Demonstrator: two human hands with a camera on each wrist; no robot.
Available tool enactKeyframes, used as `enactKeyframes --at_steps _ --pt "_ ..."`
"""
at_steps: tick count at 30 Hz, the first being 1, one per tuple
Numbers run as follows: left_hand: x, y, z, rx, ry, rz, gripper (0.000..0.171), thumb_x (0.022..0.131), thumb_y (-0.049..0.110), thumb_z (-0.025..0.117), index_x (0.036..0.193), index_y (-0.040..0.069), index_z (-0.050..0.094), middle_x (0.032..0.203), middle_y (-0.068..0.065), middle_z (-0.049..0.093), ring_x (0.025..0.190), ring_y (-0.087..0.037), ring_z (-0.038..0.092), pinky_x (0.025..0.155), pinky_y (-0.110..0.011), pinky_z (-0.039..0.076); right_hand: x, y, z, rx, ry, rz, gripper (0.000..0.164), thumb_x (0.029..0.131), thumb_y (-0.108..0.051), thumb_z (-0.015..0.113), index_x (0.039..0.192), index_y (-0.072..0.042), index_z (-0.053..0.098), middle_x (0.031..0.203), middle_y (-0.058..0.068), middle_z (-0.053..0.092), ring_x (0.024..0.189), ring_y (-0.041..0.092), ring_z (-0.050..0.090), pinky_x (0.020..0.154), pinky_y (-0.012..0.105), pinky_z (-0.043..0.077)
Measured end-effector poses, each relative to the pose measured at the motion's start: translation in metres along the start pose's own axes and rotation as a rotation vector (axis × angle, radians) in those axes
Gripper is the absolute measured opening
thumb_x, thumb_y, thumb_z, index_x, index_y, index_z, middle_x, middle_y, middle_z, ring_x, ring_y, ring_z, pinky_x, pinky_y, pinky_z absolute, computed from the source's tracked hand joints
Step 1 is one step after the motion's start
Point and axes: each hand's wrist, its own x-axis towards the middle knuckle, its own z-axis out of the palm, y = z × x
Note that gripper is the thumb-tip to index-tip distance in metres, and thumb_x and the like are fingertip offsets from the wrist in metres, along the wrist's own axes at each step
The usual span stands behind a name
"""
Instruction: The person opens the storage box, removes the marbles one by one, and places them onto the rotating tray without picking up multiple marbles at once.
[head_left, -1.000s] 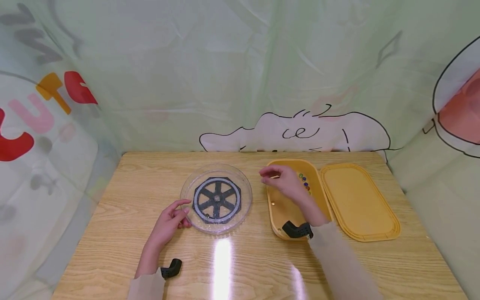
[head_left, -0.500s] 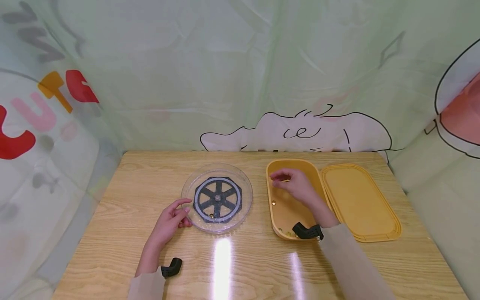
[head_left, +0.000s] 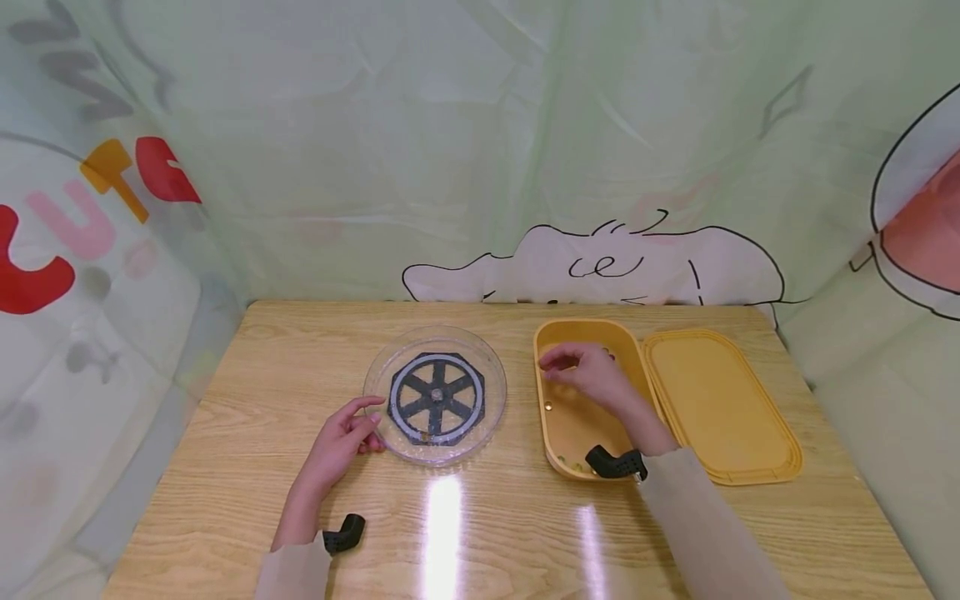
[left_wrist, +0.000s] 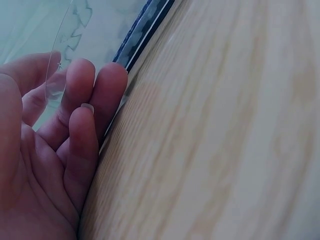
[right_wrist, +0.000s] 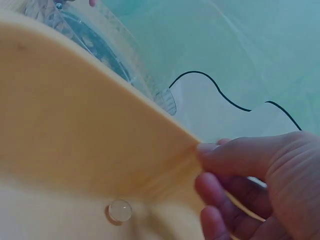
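Note:
My left hand (head_left: pixel 337 446) holds the near-left rim of a round clear dish (head_left: pixel 491 417), thumb and forefinger over the edge. In the left wrist view the left hand (left_wrist: pixel 65 130) has its other fingers curled below the clear rim. A dark six-spoked wheel pattern (head_left: pixel 437 398) shows through the dish, and a small amber marble (head_left: pixel 424 436) lies near its front. My right hand (head_left: pixel 588 375) hovers in the yellow tray (head_left: pixel 551 442), fingers loosely bent by its left wall. In the right wrist view, nothing shows between the fingers; a clear marble (right_wrist: pixel 120 211) lies below.
More marbles lie in the tray: a few green marbles (head_left: pixel 577 467) at the front, others partly hidden behind the right hand. A yellow lid (head_left: pixel 720 404) lies flat beside the tray on the wooden table (head_left: pixel 300 350). A printed curtain (head_left: pixel 360 150) hangs behind.
My right hand has moved rightward from above the tray's left rim to inside the tray, then kept nearly still. The marble in the dish has shifted slightly. My left hand has stayed put.

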Motion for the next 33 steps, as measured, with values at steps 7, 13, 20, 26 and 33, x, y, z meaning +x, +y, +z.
enactKeyframes --at_steps 7,13,20,26,33 --pt "0.0 0.002 0.001 0.006 0.007 0.008 0.032 0.102 0.018 0.058 0.133 0.008 0.058 0.076 -0.012 0.065 0.07 -0.021 0.065 0.068 -0.03 0.056 0.0 0.004 0.0 0.022 -0.092 0.031 0.011 0.084 0.005 0.074 0.094 0.003 0.071 0.091 0.014 0.068 0.082 0.021 0.059 0.072 0.025 0.049" --pt "-0.001 0.003 0.001 0.01 0.005 0.016 0.034 0.103 0.018 0.057 0.134 0.005 0.057 0.077 -0.013 0.065 0.07 -0.02 0.065 0.068 -0.03 0.056 0.0 0.005 0.0 -0.045 -0.154 0.072 0.011 0.083 0.004 0.075 0.092 0.001 0.071 0.087 0.008 0.069 0.078 0.018 0.058 0.073 0.028 0.048" --pt "-0.001 0.002 0.002 0.022 0.017 -0.012 0.033 0.103 0.018 0.057 0.134 0.009 0.057 0.079 -0.013 0.067 0.071 -0.021 0.065 0.068 -0.029 0.055 0.003 0.012 0.001 -0.147 -0.263 0.083 0.011 0.082 0.002 0.076 0.09 -0.003 0.071 0.08 0.002 0.068 0.075 0.017 0.058 0.072 0.029 0.049" --pt "-0.002 0.003 0.003 0.038 0.033 -0.018 0.031 0.103 0.017 0.057 0.133 0.011 0.058 0.078 -0.014 0.067 0.072 -0.023 0.066 0.068 -0.028 0.055 0.003 0.013 0.001 -0.239 -0.297 0.064 0.014 0.078 -0.003 0.081 0.09 -0.005 0.073 0.078 -0.001 0.066 0.074 0.015 0.056 0.071 0.03 0.048" --pt "-0.001 0.002 0.003 0.028 0.035 -0.012 0.031 0.103 0.017 0.057 0.133 0.01 0.058 0.078 -0.014 0.067 0.071 -0.023 0.066 0.066 -0.029 0.055 0.004 0.014 0.003 -0.295 -0.302 0.046 0.014 0.077 -0.001 0.081 0.086 -0.007 0.073 0.076 -0.002 0.063 0.073 0.015 0.054 0.07 0.03 0.046"
